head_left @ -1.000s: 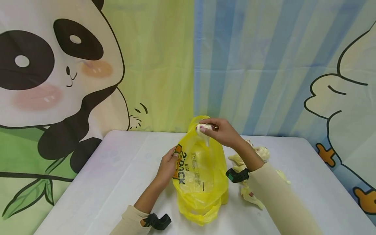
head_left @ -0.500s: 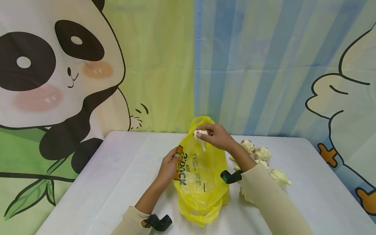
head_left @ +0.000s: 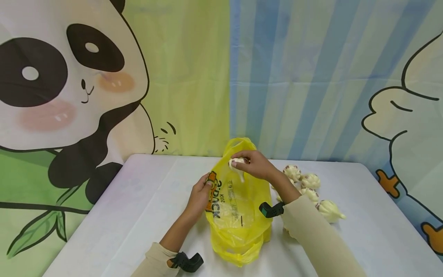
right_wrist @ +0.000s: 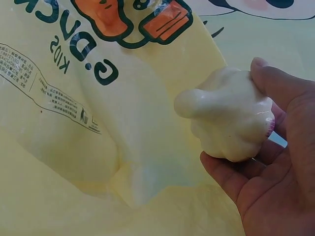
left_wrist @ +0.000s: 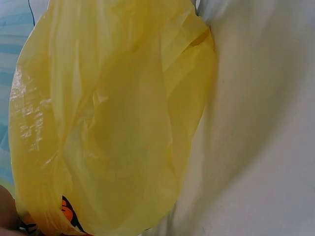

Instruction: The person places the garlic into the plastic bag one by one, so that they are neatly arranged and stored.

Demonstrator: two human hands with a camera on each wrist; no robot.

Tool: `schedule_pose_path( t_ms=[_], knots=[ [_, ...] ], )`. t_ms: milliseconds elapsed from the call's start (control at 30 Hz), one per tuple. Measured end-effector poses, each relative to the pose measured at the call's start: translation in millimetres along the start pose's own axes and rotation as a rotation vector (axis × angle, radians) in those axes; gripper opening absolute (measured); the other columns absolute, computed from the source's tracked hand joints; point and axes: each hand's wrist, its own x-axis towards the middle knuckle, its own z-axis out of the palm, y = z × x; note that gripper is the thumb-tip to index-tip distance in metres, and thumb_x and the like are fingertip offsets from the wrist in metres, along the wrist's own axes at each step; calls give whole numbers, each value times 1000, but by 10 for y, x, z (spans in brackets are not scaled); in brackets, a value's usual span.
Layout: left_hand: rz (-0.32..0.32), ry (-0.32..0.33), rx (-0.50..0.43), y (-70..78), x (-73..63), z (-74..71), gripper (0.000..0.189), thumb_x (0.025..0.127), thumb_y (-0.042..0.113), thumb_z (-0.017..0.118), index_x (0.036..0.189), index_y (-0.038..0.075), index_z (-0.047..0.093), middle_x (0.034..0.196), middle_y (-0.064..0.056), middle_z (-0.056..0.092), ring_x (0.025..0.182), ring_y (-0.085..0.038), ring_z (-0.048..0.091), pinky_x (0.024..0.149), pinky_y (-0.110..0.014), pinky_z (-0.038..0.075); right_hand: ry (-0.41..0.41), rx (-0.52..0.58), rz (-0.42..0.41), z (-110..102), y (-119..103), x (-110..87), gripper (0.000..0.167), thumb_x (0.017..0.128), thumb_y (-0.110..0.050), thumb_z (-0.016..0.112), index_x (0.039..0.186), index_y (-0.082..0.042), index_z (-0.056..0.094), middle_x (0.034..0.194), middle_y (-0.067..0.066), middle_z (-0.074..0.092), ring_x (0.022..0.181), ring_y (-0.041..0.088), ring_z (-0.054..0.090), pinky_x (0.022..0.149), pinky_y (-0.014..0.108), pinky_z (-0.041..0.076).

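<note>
**Right hand (head_left: 257, 165) pinches a garlic bulb (right_wrist: 226, 120) before a yellow bag (head_left: 237, 209)**

Dark lettering (right_wrist: 105, 72) on the see-through plastic, just below the right fingers, seems to read "G.DUCK", with a smaller "KIDS" beside it. It runs sideways, and the right wrist view cuts off its far end. A panel of small print (right_wrist: 59, 96) there is too fine to read. An orange cartoon (head_left: 211, 178) lies partly under the left hand (head_left: 199, 198), whose fingers grip the bag's edge with the thumb in front.

The right thumb and fingers are closed around the bulb, stem hanging down; whether it touches the plastic is unclear. Right of these fingers, more garlic bulbs (head_left: 330, 211) lie on the white surface (head_left: 145, 219), some hidden by the right sleeve (head_left: 322, 234). The left wrist view shows mostly yellow plastic, the hand a cut-off sliver. The bag's contents cannot be made out.
</note>
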Motion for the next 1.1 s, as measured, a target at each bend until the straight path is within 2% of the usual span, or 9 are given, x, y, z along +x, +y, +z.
schedule_pose_path(
  t_ms=[167,233,300,367,400,500,833,1100],
  knots=[
    [-2,-6,-7,-9,5,-5,45,107,14,32,150,4,33,113,-17,59,105,-47,53,90,-56,44,-27,10,1,11,20,1,38,95,-34,65,124,-9,66,70,5,47,55,18,35,60,33,39],
    [-6,-3,-9,-2,1,-3,45,107,14,32,150,4,33,114,-18,59,106,-48,53,90,-56,44,-36,19,3,12,30,0,39,95,-33,65,125,-8,66,78,4,54,60,19,40,63,34,41],
    [-11,2,-3,3,-2,1,44,107,14,33,150,4,33,113,-17,59,105,-48,53,90,-56,44,-45,26,6,15,34,-5,39,95,-32,65,126,-7,65,91,4,61,72,20,52,70,36,47],
    [-14,6,0,6,-7,4,44,106,14,33,150,4,34,111,-17,59,104,-48,54,89,-56,45,-58,50,5,18,40,-13,41,95,-30,65,127,-5,63,110,8,64,92,24,60,82,39,51],
    [-16,6,0,7,-9,4,44,106,14,32,150,4,34,110,-17,59,103,-48,54,89,-56,45,-63,60,4,18,41,-15,41,95,-29,65,128,-4,62,119,9,63,104,27,60,89,41,50],
    [-15,4,2,7,-13,-1,44,106,14,32,150,5,34,109,-17,59,103,-49,54,88,-56,45,-83,79,-4,14,42,-24,44,96,-27,64,131,-1,59,131,15,58,120,33,55,98,46,45],
    [-4,-1,5,18,-3,-4,45,106,14,32,150,4,33,109,-19,59,102,-49,54,87,-56,45,-90,69,-37,-27,17,-54,46,97,-30,63,131,0,58,131,18,57,122,34,52,103,48,40],
    [-12,-1,6,-24,8,-14,44,106,13,31,150,3,34,109,-19,59,102,-49,53,88,-56,45,-84,50,-83,-43,-21,-125,43,96,-33,64,129,-6,61,128,9,60,120,33,54,102,46,42]
  ],
)
